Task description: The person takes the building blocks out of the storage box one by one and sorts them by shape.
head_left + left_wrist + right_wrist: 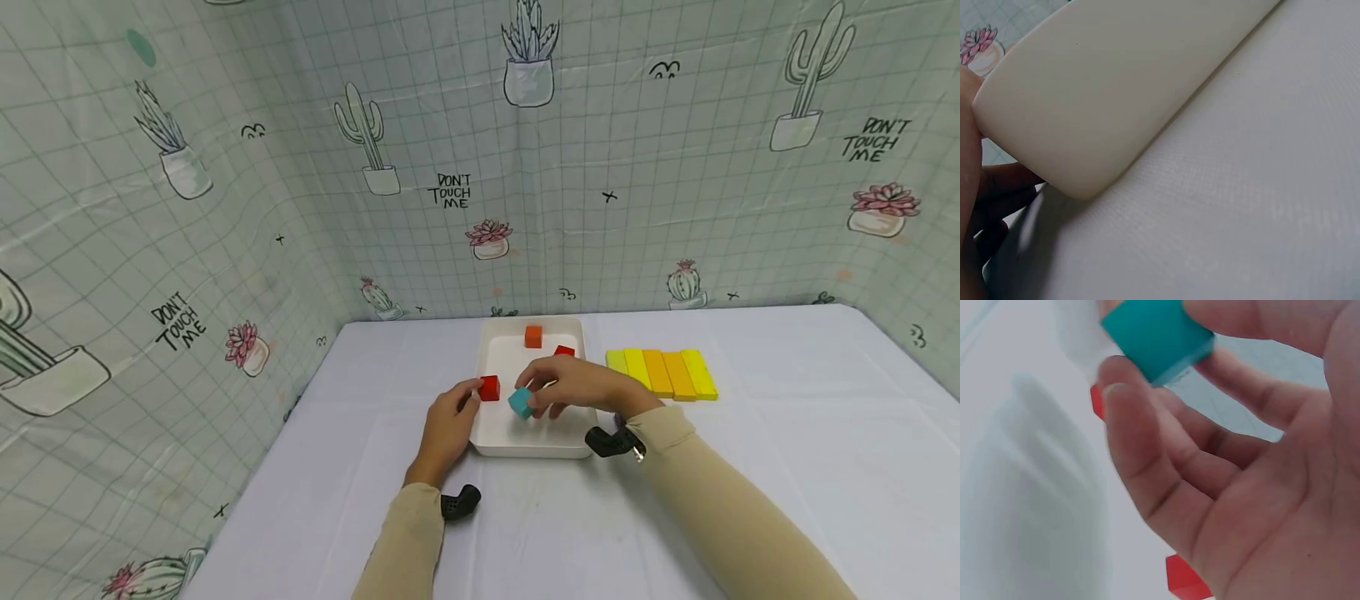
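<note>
My right hand (585, 385) pinches a teal cube (521, 402) between thumb and fingers, above the front part of a white tray (532, 452). The right wrist view shows the teal cube (1159, 339) tilted at the fingertips. My left hand (444, 429) holds the tray's left rim, with its fingertips close to a red cube (490, 388) inside. Whether they touch that cube I cannot tell. An orange-red cube (533, 337) lies at the tray's back, and another red cube (564, 351) is partly hidden behind my right hand.
Several yellow and orange flat blocks (657, 373) lie side by side in a row to the right of the tray. A white cloth (810, 450) covers the table. Patterned fabric (585, 150) with cactus drawings hangs behind it and on the sides.
</note>
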Tool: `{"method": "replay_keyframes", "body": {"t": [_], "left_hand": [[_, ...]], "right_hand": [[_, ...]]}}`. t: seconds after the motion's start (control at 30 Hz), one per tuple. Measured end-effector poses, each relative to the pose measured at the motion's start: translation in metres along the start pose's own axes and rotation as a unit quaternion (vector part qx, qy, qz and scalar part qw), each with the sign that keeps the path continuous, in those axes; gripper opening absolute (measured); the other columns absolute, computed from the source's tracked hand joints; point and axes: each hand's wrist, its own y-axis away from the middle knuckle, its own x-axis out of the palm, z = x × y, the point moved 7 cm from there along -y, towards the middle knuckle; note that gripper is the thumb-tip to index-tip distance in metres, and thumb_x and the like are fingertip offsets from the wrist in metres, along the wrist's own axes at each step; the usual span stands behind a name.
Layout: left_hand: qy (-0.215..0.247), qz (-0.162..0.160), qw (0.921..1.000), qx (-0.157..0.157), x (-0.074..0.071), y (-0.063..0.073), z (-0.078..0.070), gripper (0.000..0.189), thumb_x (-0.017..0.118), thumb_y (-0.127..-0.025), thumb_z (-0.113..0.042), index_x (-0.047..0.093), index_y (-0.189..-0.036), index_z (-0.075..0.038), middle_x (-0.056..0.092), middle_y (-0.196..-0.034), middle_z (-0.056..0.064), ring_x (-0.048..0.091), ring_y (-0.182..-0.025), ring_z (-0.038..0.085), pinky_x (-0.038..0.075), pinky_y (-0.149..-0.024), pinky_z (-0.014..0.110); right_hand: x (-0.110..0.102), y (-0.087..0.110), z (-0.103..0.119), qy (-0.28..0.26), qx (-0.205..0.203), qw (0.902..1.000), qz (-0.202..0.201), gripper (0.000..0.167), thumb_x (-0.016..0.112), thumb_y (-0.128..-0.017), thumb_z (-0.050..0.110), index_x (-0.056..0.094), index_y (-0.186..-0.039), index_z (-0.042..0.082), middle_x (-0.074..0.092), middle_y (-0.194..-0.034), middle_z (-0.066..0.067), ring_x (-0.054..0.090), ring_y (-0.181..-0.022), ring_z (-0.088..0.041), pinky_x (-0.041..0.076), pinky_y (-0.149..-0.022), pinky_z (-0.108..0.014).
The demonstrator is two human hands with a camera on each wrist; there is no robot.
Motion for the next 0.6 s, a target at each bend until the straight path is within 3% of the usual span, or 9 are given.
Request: {"method": "replay_keyframes", "body": {"t": [0.17, 0.33, 0.6], "left_hand": [[0.001, -0.003, 1.0000, -0.007, 0.001, -0.001, 0.001, 0.035, 0.052, -0.102, -0.025, 0.065, -0.134, -0.020, 0.062, -0.134, 0.010, 0.054, -0.127, 0.029, 0.041, -0.109, 0.051], [0.002, -0.002, 0.9999, -0.013, 0.003, -0.002, 0.002, 0.034, 0.053, -0.102, -0.025, 0.065, -0.134, -0.021, 0.062, -0.133, 0.010, 0.054, -0.126, 0.029, 0.040, -0.109, 0.051], [0.003, 0.001, 0.9998, -0.018, 0.003, 0.000, 0.004, 0.035, 0.053, -0.102, -0.025, 0.065, -0.135, -0.022, 0.061, -0.133, 0.009, 0.054, -0.125, 0.028, 0.040, -0.109, 0.052]], "right_hand": [[-0.008, 0.010, -0.005, -0.046, -0.024, 0.9977, -0.043, 0.034, 0.066, -0.096, 0.024, 0.061, -0.125, 0.007, 0.067, -0.112, -0.015, 0.066, -0.102, -0.039, 0.057, -0.085, -0.041], [-0.015, 0.021, -0.011, -0.085, -0.040, 0.9922, -0.081, 0.036, 0.065, -0.097, 0.025, 0.059, -0.128, 0.006, 0.066, -0.115, -0.016, 0.066, -0.103, -0.037, 0.056, -0.087, -0.042], [-0.025, 0.039, -0.017, -0.137, -0.033, 0.9835, -0.113, 0.038, 0.066, -0.097, 0.023, 0.057, -0.128, 0.004, 0.063, -0.120, -0.018, 0.065, -0.106, -0.035, 0.055, -0.090, -0.041]]}}
